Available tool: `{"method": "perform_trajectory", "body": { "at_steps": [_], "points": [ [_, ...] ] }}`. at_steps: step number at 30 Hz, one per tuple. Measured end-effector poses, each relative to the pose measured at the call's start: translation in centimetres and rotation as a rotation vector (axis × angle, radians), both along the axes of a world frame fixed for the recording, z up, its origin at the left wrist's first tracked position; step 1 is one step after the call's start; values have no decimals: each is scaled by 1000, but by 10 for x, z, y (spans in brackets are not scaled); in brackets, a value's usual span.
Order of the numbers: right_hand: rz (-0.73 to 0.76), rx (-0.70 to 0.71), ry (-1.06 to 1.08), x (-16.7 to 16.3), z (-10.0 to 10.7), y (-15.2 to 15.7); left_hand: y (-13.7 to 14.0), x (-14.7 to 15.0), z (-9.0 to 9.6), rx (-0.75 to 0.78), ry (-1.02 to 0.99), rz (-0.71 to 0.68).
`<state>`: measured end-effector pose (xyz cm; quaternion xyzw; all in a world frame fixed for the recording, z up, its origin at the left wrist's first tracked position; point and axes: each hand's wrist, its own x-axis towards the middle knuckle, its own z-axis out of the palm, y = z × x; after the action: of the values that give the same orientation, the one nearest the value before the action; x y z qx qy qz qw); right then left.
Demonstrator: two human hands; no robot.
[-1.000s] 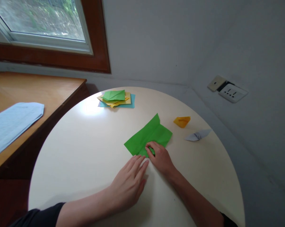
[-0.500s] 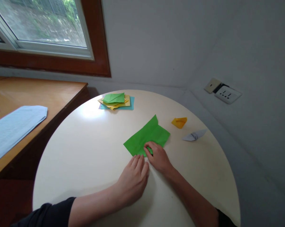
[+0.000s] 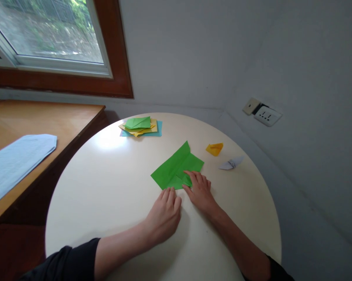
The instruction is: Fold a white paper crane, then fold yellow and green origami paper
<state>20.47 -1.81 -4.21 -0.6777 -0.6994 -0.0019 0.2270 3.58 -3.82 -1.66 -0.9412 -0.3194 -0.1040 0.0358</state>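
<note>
A sheet of green paper (image 3: 176, 166) with creases lies on the round white table, a small folded part (image 3: 186, 179) at its near right side. My left hand (image 3: 165, 212) has its fingers pressed together at the sheet's near edge, thumb against them, gripping that edge. On the right of the sheet rests my right hand (image 3: 200, 191); its thumb and forefinger are apart on either side of the folded part, the other fingers loosely bent. Beyond it lie a small orange folded paper (image 3: 215, 149) and a white folded paper (image 3: 231, 163).
A stack of coloured papers (image 3: 139, 127) lies near the far edge of the round table (image 3: 85, 195). To the left, a wooden desk (image 3: 76, 113) carries a long light-blue folded item (image 3: 26, 150). A wall socket (image 3: 267, 115) is on the right wall.
My right hand's thumb and forefinger have spread from a near pinch, baring the small folded part. My left hand stays at the near edge. The whole view has shifted slightly.
</note>
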Motion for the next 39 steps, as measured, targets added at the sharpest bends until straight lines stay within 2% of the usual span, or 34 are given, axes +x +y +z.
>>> {"method": "perform_trajectory", "body": {
  "at_steps": [4, 6, 8, 10, 12, 15, 20, 24, 28, 34, 39],
  "points": [
    [-111, 53, 1, 6, -1, -8, 0, -1, 0, -7, -20, -8],
    [-154, 131, 12, 7, 5, -12, -1, -2, 1, -11, -9, -2],
    [-119, 230, 31, 4, 11, -16, -2, -3, 2, -13, 4, 11],
    [27, 284, 53, -3, 16, -19, -3, -4, 2, -11, 7, 24],
    [188, 254, 62, -12, 18, -20, -4, -4, 3, -9, 3, 32],
    [276, 135, 40, -23, 14, -19, -1, -5, 7, -33, -20, 15],
    [272, 82, 38, -22, 9, -14, 18, -22, 22, -83, -94, 40],
    [272, 102, 71, -10, 9, -10, 40, -45, 28, -102, -21, 31],
    [290, 116, 53, -3, 9, -6, 55, -55, 21, -96, 3, -19],
    [305, 137, 22, -4, 6, -5, 63, -50, 8, -123, -106, -52],
    [358, 101, -10, -3, 2, -5, 62, -47, 5, -231, -162, -133]
  ]
}}
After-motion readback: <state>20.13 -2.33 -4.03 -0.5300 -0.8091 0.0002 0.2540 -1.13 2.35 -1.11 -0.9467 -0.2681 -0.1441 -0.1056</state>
